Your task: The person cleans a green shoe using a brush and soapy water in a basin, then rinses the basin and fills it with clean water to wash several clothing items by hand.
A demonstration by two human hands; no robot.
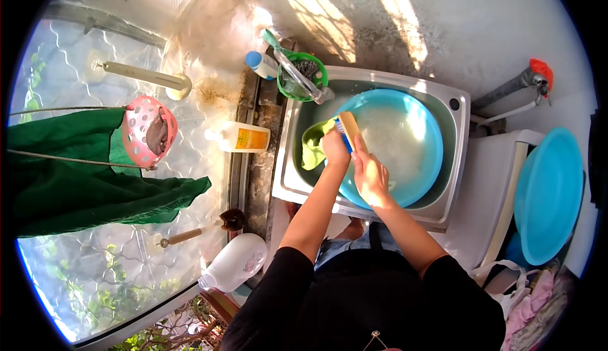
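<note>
My right hand [371,176] grips a wooden scrub brush [349,125] with blue and white bristles. Those bristles press towards a lime-green cloth [313,146], which my left hand [336,148] holds beside the brush. Part of the cloth droops over the left rim of a blue plastic basin [434,161]. Cloudy water [394,147] lies in the basin, which sits inside a stainless steel sink [289,180]. The fingertips of my left hand are partly hidden by the brush and cloth.
A faucet [304,79] passes over a green basket [287,90] holding a scouring pad. Bottles [254,138] line the left ledge, with a large white jug [240,261] nearer me. Right of the sink, another blue basin [551,199] leans by a white appliance [479,185].
</note>
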